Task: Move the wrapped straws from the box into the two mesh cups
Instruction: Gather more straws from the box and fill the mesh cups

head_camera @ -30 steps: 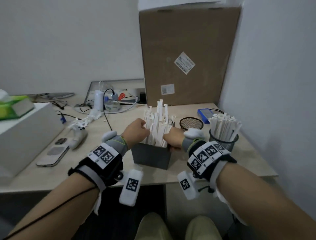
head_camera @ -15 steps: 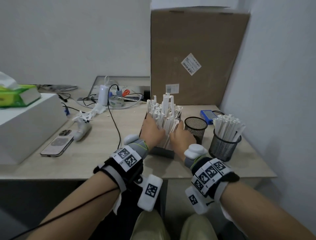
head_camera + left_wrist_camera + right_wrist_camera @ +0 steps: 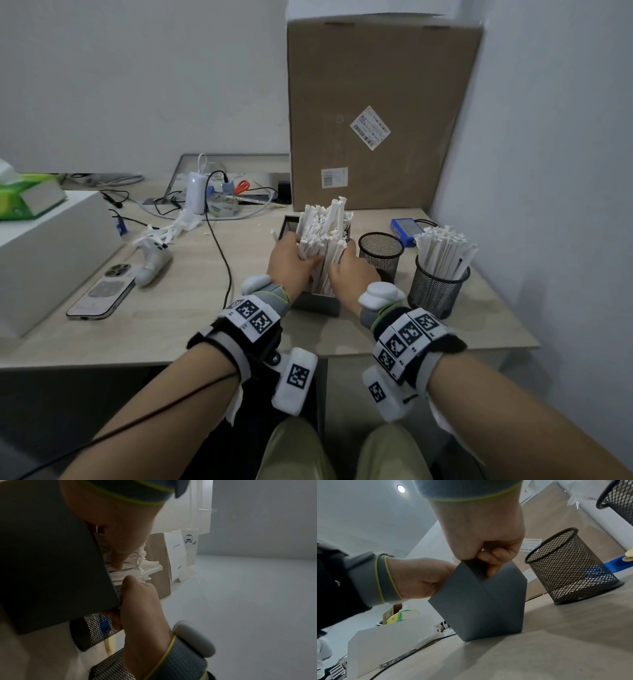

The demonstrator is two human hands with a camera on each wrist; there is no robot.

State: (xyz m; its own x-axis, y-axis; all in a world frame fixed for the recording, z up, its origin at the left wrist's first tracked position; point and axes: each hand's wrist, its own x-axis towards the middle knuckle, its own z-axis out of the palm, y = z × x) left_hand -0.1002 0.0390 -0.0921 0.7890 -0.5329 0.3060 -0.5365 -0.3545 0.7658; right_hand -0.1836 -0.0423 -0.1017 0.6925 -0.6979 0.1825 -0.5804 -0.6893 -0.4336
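A dark grey box (image 3: 318, 303) stands near the desk's front edge with a thick bundle of white wrapped straws (image 3: 325, 229) upright in it. My left hand (image 3: 291, 263) wraps round the bundle from the left. My right hand (image 3: 349, 270) grips it from the right, fingers curled over the box's corner (image 3: 488, 561). In the left wrist view fingertips (image 3: 118, 562) press into the straws (image 3: 137, 573). An empty black mesh cup (image 3: 380, 253) stands just right of the box. A second mesh cup (image 3: 438, 291), further right, holds many straws (image 3: 445, 250).
A tall cardboard carton (image 3: 380, 113) stands behind the box, and a wall closes the right side. A blue device (image 3: 404, 229) lies behind the cups. To the left lie a black cable (image 3: 222, 253), a white controller (image 3: 154, 257), a phone (image 3: 102, 294) and a white box (image 3: 44, 246).
Both hands have moved from the box's front sides in onto the straw bundle and closed round it, squeezing it tighter. The head view has shifted, so everything sits further right.
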